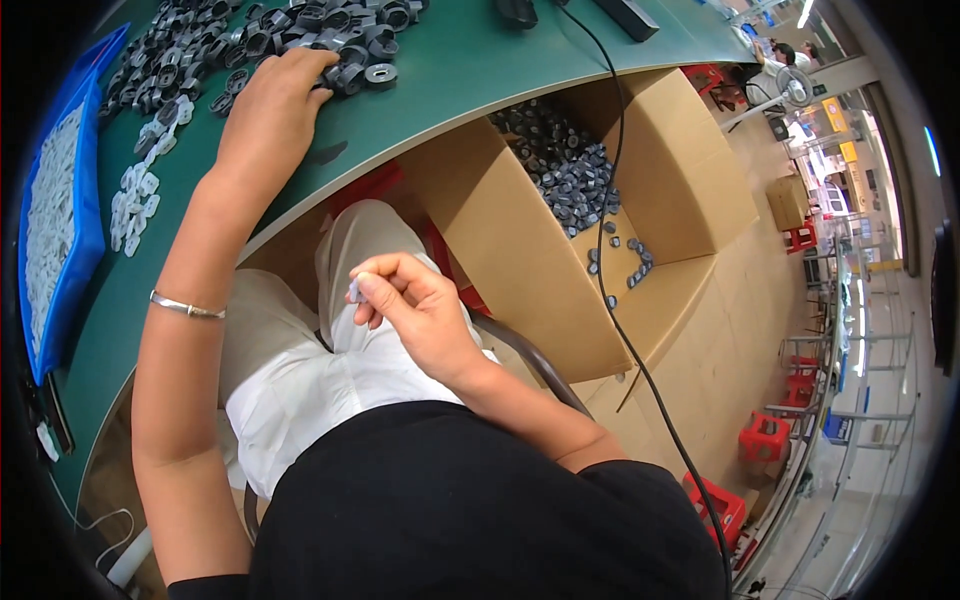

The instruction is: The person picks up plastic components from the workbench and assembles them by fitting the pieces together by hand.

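My left hand (272, 108) reaches over the green table to the near edge of a heap of dark grey plastic caps (300, 22). Its thumb and fingers are apart, touching or just above the caps; the fingertips are partly hidden. Above my lap, my right hand (415, 310) pinches a small white plastic piece (355, 291) between thumb and fingers. Similar white plastic pieces (130, 205) lie loose on the table, left of my left forearm. A blue tray (88, 235) at the far left holds a great many more of them.
Below the table edge, right of my legs, stands an open cardboard box (540, 270) with many grey caps inside. A black cable (622, 150) hangs from the table past the box. Red stools (764, 437) stand along the right. A fan (795, 88) and people are in the background.
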Demonstrator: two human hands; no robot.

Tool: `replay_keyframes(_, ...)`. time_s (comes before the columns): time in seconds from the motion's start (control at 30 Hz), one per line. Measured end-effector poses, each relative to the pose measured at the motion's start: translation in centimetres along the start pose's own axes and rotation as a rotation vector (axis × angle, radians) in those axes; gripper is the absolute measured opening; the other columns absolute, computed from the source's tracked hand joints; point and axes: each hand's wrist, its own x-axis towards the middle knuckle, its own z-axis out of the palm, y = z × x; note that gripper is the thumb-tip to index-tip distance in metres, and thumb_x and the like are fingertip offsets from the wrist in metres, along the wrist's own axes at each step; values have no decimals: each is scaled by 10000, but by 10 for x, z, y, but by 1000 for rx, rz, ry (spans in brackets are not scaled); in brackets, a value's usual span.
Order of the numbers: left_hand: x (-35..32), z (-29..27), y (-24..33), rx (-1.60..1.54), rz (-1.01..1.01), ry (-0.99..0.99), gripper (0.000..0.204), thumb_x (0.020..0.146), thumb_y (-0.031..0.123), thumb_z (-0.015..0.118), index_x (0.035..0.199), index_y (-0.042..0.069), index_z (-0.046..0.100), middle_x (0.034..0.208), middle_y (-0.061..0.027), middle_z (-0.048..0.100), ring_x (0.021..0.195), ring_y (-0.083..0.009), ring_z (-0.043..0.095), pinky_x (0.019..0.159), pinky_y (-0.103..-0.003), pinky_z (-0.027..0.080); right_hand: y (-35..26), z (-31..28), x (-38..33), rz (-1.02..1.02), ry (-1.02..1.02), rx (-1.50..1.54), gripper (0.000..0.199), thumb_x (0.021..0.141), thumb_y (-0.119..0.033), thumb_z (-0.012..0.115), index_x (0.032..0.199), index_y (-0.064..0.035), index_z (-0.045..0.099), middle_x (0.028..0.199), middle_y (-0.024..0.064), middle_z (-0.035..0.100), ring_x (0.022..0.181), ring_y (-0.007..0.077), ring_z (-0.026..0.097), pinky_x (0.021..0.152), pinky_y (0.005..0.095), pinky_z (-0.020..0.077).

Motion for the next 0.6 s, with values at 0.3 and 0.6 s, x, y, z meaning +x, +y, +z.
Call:
replay_keyframes(0.3, 2, -5, -24, -251, -194, 122, 242, 921, 99, 614, 1142, 8, 645, 1010, -91, 700, 822, -137, 642, 752, -268, 500, 4, 5, 2, 59, -58, 41, 154, 996, -181, 540, 1029, -36, 583, 913, 55, 643, 778, 109, 634, 664, 235, 482)
replay_keyframes(0.6, -10, -54, -41, -1265, -753, 294, 322, 954, 164, 600, 1194, -51, 598, 1106, -88, 621, 979, -121, 583, 882, -221, 474, 8, 9, 4, 151, -89, 96, 183, 993, -184, 546, 1060, -17, 580, 897, 57, 636, 762, 104, 626, 651, 234, 495)
